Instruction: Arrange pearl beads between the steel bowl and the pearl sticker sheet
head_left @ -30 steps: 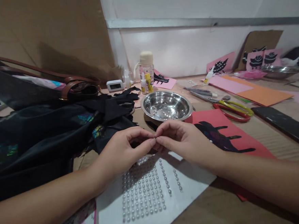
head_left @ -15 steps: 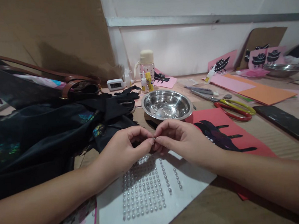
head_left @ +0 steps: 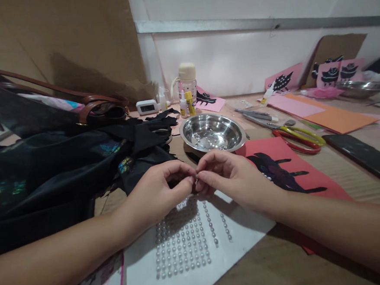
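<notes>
The left hand point(head_left: 167, 183) and the right hand point(head_left: 236, 172) pinch a tiny pale piece point(head_left: 196, 176) in front of a round, shiny steel bowl point(head_left: 231, 133).
On the bowl's near side the two hands meet, thumb and forefinger of each brought together and clamped on the piece, too small to make out clearly; below them, farther out from the bowl, lies a flat white sheet point(head_left: 248, 229) bearing rows of round, glossy silver-white pearl beads point(head_left: 182, 247), two shorter rows standing apart; small pale bits point(head_left: 206, 141) lie inside the bowl, crumpled black cloth point(head_left: 55, 169) with iridescent patches spreads to its left, scissors point(head_left: 285, 129) with red and yellow handles lie to its right, a red paper sheet point(head_left: 281, 147) carrying a black shape point(head_left: 277, 175) lies at its near right, and a see-through bottle point(head_left: 187, 85) with a cream lid stands behind it.
</notes>
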Demonstrator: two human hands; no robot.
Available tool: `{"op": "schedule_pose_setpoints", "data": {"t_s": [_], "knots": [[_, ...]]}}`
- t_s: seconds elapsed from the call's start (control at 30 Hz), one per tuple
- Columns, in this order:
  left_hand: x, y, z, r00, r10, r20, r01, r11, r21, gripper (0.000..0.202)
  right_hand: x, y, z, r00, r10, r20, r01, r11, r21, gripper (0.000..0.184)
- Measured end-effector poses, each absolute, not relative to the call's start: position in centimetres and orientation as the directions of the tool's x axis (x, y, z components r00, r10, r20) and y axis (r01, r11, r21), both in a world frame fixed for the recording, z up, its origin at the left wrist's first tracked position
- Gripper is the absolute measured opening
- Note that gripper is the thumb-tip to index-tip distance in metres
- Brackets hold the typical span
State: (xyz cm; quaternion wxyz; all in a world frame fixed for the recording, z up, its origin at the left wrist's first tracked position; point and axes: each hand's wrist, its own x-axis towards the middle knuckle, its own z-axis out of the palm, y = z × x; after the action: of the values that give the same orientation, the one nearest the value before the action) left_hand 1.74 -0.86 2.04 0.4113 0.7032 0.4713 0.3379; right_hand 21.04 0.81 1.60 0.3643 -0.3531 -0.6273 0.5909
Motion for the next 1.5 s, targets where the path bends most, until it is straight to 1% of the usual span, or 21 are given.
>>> {"op": "schedule_pose_setpoints", "data": {"t_s": [0.13,0.37,0.63,1.0,1.07,1.2,1.3,1.4,1.5], "knots": [[1.81,-0.77,2.03,0.335,0.938,0.088,0.363,-0.215,0.907,0.013,21.15,1.05,1.52,-0.477,0.878,0.035,0.004,0.042,-0.999,0.013],[1.67,-0.56,1.87,0.339,0.936,0.099,0.385,-0.234,0.893,0.013,21.09,1.05,1.52,-0.513,0.858,0.019,-0.021,0.009,-1.0,0.014],[1.83,-0.67,2.04,0.327,0.944,0.048,0.405,-0.186,0.895,0.011,20.96,0.85,1.29,-0.52,0.854,0.012,0.004,0.017,-1.0,0.011],[1.86,-0.82,2.15,0.306,0.952,0.016,0.424,-0.152,0.893,0.011,20.91,0.79,1.22,-0.53,0.848,0.007,0.001,0.009,-1.0,0.009],[1.89,-0.82,2.18,0.301,0.953,0.013,0.428,-0.147,0.892,0.011,20.91,0.76,1.29,-0.529,0.848,0.011,0.003,0.015,-1.0,0.009],[1.88,-0.9,2.16,0.291,0.956,0.033,0.454,-0.168,0.875,0.01,20.96,0.65,1.45,-0.513,0.858,0.022,0.051,0.056,-0.997,0.016],[1.83,-0.97,2.07,0.29,0.956,0.054,0.458,-0.188,0.869,0.01,20.97,0.59,1.51,-0.496,0.867,0.042,0.079,0.094,-0.992,0.014],[1.8,-0.97,1.95,0.295,0.954,0.061,0.428,-0.189,0.884,0.008,20.98,0.63,1.51,-0.506,0.862,0.036,0.039,0.064,-0.997,0.009],[1.85,-0.96,1.99,0.323,0.943,0.077,0.38,-0.204,0.902,0.009,21.01,0.79,1.46,-0.523,0.852,0.008,-0.011,0.002,-1.0,0.009]]}}
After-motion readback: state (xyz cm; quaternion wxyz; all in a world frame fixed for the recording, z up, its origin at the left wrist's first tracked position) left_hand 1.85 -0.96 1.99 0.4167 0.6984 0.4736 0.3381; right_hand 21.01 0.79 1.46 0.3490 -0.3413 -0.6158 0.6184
